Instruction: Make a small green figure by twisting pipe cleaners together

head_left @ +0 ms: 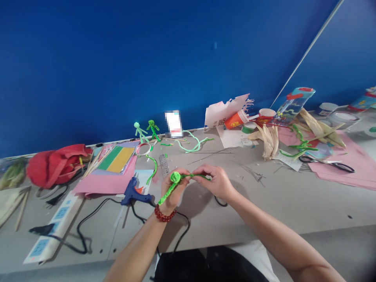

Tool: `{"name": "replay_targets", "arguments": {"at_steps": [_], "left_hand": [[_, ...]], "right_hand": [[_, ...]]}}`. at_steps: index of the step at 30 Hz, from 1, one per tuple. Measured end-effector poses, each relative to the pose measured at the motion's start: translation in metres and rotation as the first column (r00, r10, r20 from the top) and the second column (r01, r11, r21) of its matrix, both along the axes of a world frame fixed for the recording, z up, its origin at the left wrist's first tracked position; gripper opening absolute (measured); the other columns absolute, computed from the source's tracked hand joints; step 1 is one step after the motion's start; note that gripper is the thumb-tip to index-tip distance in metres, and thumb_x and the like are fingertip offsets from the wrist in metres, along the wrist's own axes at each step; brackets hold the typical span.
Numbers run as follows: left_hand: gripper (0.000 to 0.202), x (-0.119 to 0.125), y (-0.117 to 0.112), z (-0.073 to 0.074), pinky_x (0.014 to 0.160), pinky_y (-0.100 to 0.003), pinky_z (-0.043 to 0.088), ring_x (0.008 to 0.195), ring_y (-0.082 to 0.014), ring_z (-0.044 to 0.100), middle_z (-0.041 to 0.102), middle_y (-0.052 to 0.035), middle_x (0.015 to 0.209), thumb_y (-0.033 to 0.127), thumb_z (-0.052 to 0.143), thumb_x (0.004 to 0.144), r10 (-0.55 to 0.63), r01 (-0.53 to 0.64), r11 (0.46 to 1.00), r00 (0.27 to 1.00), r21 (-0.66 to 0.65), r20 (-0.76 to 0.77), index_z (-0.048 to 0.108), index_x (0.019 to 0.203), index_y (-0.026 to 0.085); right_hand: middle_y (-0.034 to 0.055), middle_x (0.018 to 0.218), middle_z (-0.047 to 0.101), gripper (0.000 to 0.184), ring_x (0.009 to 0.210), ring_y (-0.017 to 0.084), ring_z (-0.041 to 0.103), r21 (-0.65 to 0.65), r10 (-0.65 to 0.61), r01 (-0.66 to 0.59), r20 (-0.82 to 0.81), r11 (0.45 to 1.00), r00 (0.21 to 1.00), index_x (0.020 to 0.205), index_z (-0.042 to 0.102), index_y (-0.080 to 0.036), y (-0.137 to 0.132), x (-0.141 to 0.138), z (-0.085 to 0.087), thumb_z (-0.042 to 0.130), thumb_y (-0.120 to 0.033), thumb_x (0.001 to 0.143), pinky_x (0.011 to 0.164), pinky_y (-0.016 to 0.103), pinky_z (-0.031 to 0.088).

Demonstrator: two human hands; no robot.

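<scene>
Above the front part of the table, both my hands hold one bright green figure of twisted cord [167,193]. It has a coiled round head, and one long limb lies across my left wrist. My left hand [173,192] is closed around its middle, with a red bead bracelet at the wrist. The fingertips of my right hand [216,181] pinch a thin green strand that runs from the figure; its end shows past the fingers. What lies inside my left palm is hidden. Two similar figures, one pale green [140,131] and one darker green [153,130], stand against the blue wall.
A blue glue gun [135,194] with a black cable lies left of my hands, near a white power strip [60,219]. Beyond are coloured sheets [117,160], a red bag [55,164] and a clear ruler [163,164]. Black scissors [329,163], corn husks [267,143] and paper cups [236,119] lie right.
</scene>
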State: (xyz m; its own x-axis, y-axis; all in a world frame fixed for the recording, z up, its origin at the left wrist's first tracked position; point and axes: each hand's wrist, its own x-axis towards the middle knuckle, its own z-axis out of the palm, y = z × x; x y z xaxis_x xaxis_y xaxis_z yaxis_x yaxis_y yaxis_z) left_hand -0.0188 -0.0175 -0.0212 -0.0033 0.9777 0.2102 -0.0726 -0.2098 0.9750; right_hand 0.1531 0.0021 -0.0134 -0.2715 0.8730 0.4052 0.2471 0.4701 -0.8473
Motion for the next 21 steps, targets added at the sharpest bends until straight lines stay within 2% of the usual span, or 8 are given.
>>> {"name": "replay_targets", "arguments": {"at_steps": [4,7,9,13,16,21], "left_hand": [[0.012,0.000,0.001,0.000,0.063,-0.028,0.046,0.068,-0.0161,0.055,0.063,-0.0021,0.075,0.032,0.070,0.078,0.002,-0.001,1.000,0.999,0.014,-0.036,0.068,0.079,0.020],[0.011,0.000,0.001,-0.001,0.066,-0.027,0.048,0.069,-0.0148,0.057,0.065,-0.0019,0.078,0.030,0.070,0.078,0.029,-0.029,1.000,0.998,-0.003,-0.049,0.067,0.080,0.020],[0.010,-0.001,0.002,-0.002,0.066,-0.027,0.048,0.068,-0.0143,0.058,0.066,-0.0014,0.077,0.029,0.069,0.078,0.040,-0.041,0.999,0.999,-0.027,-0.035,0.067,0.081,0.020],[0.011,-0.003,0.003,-0.007,0.063,-0.026,0.047,0.066,-0.0139,0.058,0.065,0.0000,0.072,0.029,0.070,0.078,0.026,-0.026,0.998,1.000,-0.064,0.005,0.067,0.083,0.020],[0.011,-0.003,0.004,-0.010,0.062,-0.025,0.046,0.065,-0.0136,0.057,0.065,0.0005,0.070,0.029,0.070,0.078,0.014,-0.013,0.997,1.000,-0.075,0.014,0.067,0.082,0.020],[0.008,-0.002,0.002,-0.011,0.060,-0.024,0.045,0.065,-0.0125,0.056,0.064,0.0011,0.071,0.027,0.071,0.077,-0.062,0.073,0.993,0.990,-0.089,0.128,0.068,0.082,0.021]], "right_hand": [[0.0011,0.074,0.073,0.009,0.066,0.015,0.067,-0.083,0.027,-0.032,-0.053,0.996,0.998,0.084,0.073,-0.020,0.001,-0.001,-0.002,0.064,-0.020,0.082,0.058,0.022,0.050],[0.0034,0.084,0.075,0.015,0.074,0.017,0.070,-0.081,0.028,-0.035,-0.085,0.996,0.996,0.096,0.072,-0.020,0.000,0.000,-0.002,0.065,-0.023,0.083,0.063,0.024,0.052],[0.0045,0.089,0.075,0.018,0.077,0.017,0.069,-0.021,0.021,-0.022,-0.074,1.000,0.997,0.101,0.070,-0.021,0.000,0.000,-0.001,0.064,-0.023,0.084,0.065,0.025,0.053],[0.0034,0.078,0.071,0.010,0.071,0.016,0.064,0.148,-0.014,0.011,0.025,0.989,1.000,0.089,0.070,-0.021,-0.001,0.002,0.001,0.061,-0.021,0.087,0.062,0.024,0.048],[0.0033,0.075,0.070,0.008,0.069,0.016,0.063,0.207,-0.027,0.013,0.064,0.978,0.998,0.086,0.069,-0.021,0.000,0.002,0.002,0.060,-0.021,0.087,0.062,0.025,0.047],[0.0051,0.082,0.072,0.012,0.074,0.018,0.063,0.326,0.007,-0.038,0.097,0.945,0.995,0.095,0.068,-0.020,0.005,0.004,-0.002,0.058,-0.019,0.089,0.067,0.028,0.048]]}}
